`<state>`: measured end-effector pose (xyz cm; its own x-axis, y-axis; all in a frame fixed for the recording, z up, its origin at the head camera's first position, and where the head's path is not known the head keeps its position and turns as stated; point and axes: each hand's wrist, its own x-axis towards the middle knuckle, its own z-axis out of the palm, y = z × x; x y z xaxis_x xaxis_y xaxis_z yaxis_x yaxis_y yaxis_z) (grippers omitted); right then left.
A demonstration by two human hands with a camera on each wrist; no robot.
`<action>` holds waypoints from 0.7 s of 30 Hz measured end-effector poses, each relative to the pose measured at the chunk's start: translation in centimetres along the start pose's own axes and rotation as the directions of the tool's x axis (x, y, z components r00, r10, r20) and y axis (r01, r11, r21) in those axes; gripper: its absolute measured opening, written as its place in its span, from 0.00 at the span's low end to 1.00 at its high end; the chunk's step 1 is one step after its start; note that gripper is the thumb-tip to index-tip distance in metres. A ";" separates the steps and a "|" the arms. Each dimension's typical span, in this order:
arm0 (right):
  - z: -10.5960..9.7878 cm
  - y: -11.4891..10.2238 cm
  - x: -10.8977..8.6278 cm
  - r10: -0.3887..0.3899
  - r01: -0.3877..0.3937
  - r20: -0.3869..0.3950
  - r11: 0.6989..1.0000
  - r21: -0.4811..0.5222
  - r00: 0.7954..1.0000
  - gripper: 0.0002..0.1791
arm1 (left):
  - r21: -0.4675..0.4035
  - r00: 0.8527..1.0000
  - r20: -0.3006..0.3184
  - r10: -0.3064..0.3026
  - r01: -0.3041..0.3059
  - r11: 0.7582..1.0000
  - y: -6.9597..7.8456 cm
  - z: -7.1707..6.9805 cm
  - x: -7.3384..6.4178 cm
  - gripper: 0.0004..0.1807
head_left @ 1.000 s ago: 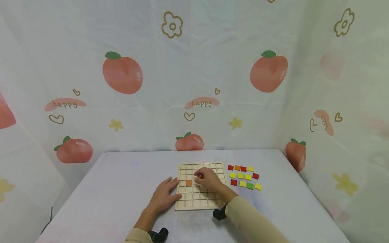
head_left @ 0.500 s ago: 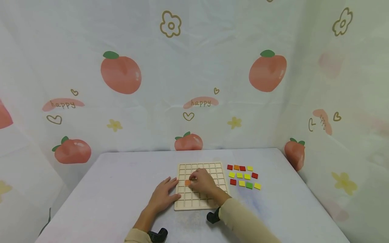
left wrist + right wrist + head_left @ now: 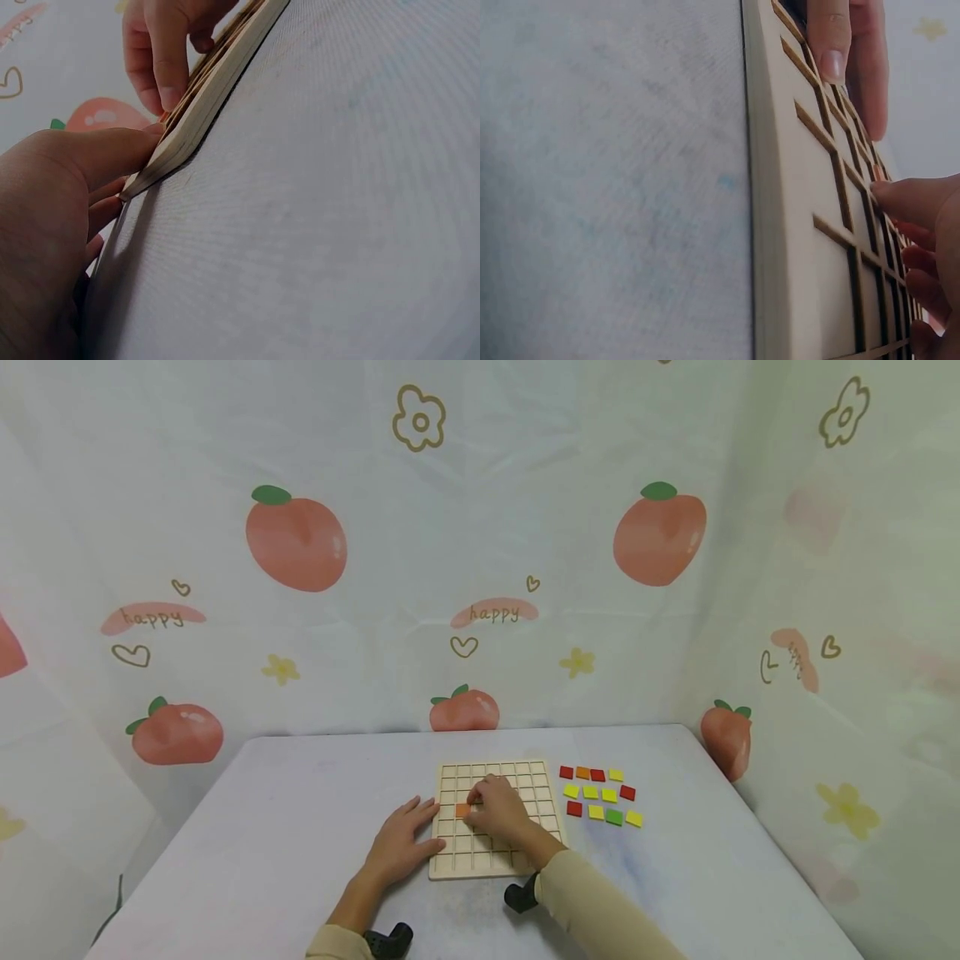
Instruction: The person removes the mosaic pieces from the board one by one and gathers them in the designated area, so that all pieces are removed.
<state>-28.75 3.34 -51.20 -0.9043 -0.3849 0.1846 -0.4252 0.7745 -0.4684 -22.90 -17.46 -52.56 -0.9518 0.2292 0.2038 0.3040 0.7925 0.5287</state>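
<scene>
A square wooden grid board (image 3: 480, 862) lies on the table, with an orange tile (image 3: 462, 811) in a cell at its left part. My right hand (image 3: 501, 810) is over the board, its thumb and index finger pinching at this tile and covering its right side. In the right wrist view the right thumb (image 3: 907, 196) reaches the orange tile's edge. My left hand (image 3: 401, 843) rests at the board's left edge with its fingers extended, the thumb (image 3: 120, 154) lying against the corner rim in the left wrist view.
Right of the board, loose square tiles lie in rows: several yellow tiles (image 3: 590, 792), several red tiles (image 3: 573, 809), an orange one (image 3: 582, 772) and a green tile (image 3: 614, 817). A printed cloth (image 3: 375, 652) stands behind the white table (image 3: 322, 810).
My right hand has moved left across the board, and its thumb and index finger have come to the orange tile. The left hand stays at the board's left edge.
</scene>
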 end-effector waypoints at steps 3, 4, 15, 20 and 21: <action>-0.2 -0.3 -0.1 0.006 -0.006 0.000 1.000 0.018 1.000 0.10 | -0.002 1.000 -0.001 -0.002 0.002 1.000 -0.2 0.0 0.0 0.35; -0.3 -0.4 -0.1 0.008 -0.008 0.000 1.000 0.027 1.000 0.10 | -0.003 1.000 -0.003 -0.002 0.002 1.000 -0.2 0.0 0.0 0.35; 0.1 -0.7 -0.1 -0.056 0.062 -0.055 0.990 0.125 0.997 0.13 | -0.013 1.000 -0.007 0.004 -0.004 1.000 -0.3 0.0 0.1 0.35; 0.6 -0.6 0.0 -0.098 0.106 -0.076 0.988 0.110 0.992 0.12 | -0.013 1.000 -0.005 0.005 -0.005 1.000 -0.3 0.1 0.1 0.34; 0.7 -0.6 0.0 -0.105 0.114 -0.084 0.988 0.105 0.991 0.12 | -0.009 1.000 -0.004 0.005 -0.005 1.000 -0.3 0.0 0.1 0.34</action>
<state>-28.42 2.53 -51.48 -0.8547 -0.4204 0.3047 -0.5188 0.6685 -0.5329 -23.10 -17.67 -52.76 -0.9501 0.2312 0.2097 0.3094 0.7859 0.5354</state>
